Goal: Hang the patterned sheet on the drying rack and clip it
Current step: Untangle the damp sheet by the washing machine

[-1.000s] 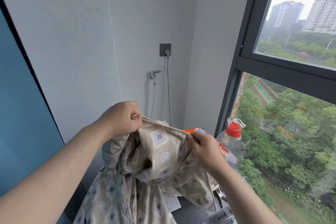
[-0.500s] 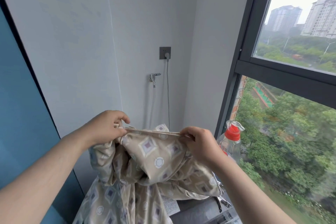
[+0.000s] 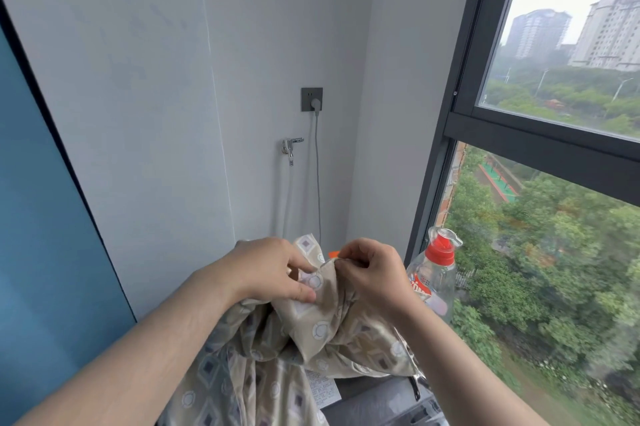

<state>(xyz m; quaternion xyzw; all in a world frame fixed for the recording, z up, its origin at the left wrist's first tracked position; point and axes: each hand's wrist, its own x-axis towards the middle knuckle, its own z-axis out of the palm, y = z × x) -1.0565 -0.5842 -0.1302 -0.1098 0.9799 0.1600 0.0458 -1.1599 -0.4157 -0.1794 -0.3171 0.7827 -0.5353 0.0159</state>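
The beige patterned sheet (image 3: 311, 349), printed with squares and circles, is bunched at the lower centre and hangs down toward the bottom edge. My left hand (image 3: 266, 270) grips its upper edge, thumb pressed on the cloth. Close beside it, my right hand (image 3: 374, 273) pinches the same edge between fingertips and thumb. The two hands nearly touch. No drying rack or clip is in view.
A clear bottle with a red cap (image 3: 434, 273) stands right of my right hand, by the dark window frame (image 3: 446, 148). A wall socket (image 3: 311, 99) with a plugged cord and a tap (image 3: 290, 145) are on the far wall. A grey appliance top (image 3: 377, 401) lies below the sheet.
My hands have come together along the sheet's top edge, from a stretched span to almost touching. The cloth between them has gathered into folds.
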